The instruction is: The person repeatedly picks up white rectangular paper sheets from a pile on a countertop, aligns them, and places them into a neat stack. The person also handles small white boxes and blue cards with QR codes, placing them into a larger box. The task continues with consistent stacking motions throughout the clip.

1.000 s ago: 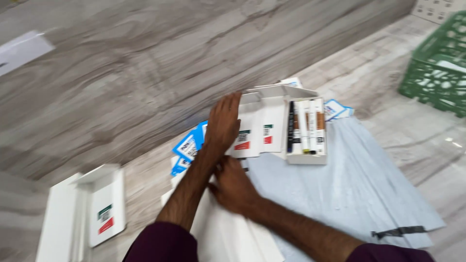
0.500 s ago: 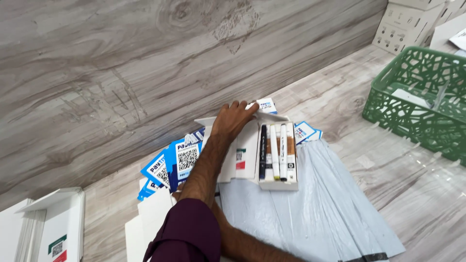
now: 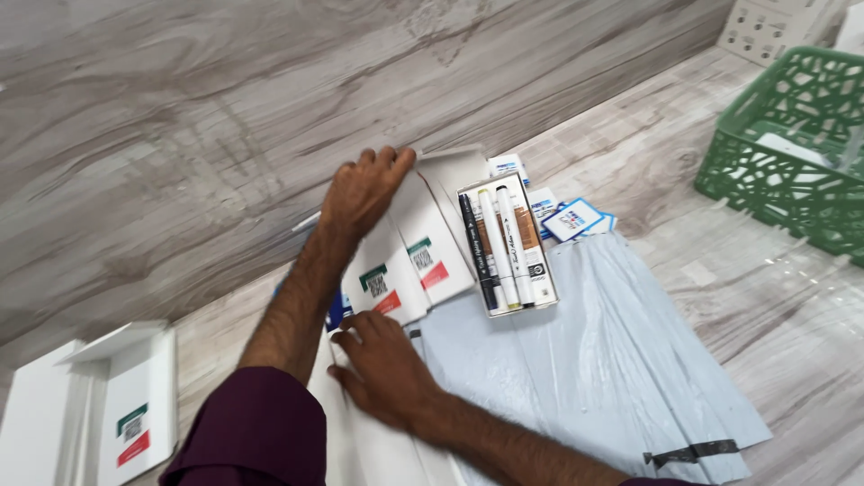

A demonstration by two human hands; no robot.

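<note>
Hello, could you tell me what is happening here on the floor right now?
A person is working over a pile of white cartons. The left hand presses flat on the top of the white cartons, and the right hand rests on the stack's near edge. Beside them an open box of markers lies on pale mailing bags. A green basket stands to the right.

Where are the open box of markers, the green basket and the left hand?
open box of markers [image 3: 508,247], head view, on the white marker in the middle.
green basket [image 3: 760,175], head view, on its lattice side wall.
left hand [image 3: 364,189], head view, on its back.
</note>
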